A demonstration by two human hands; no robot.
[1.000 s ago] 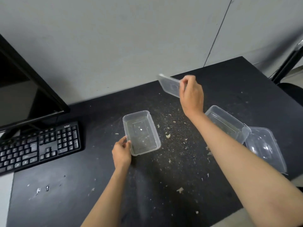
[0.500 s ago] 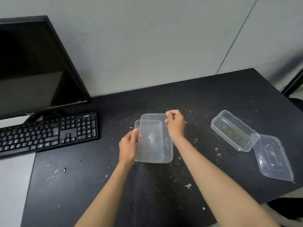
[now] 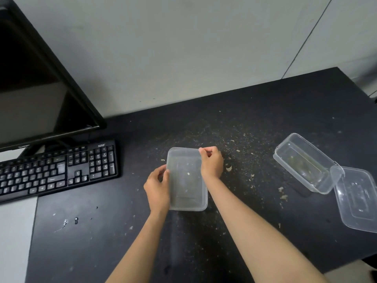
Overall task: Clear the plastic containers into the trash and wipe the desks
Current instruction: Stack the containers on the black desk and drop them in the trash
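A clear plastic container (image 3: 186, 180) with its lid laid on top sits in the middle of the black desk (image 3: 265, 119). My left hand (image 3: 158, 185) grips its left edge. My right hand (image 3: 212, 162) pinches the lid at the far right corner. A second clear container (image 3: 304, 162) lies open at the right, and its loose lid (image 3: 357, 198) leans against its near end. Crumbs and specks are scattered over the desk around both containers.
A black keyboard (image 3: 55, 170) lies at the left, with a black monitor (image 3: 36, 82) standing behind it. A grey wall runs along the desk's far edge. A lighter desk surface (image 3: 14, 231) adjoins at the near left.
My right hand carried the lid from the air down onto the container and lined it up over the rim. My left hand stayed on the container's left side.
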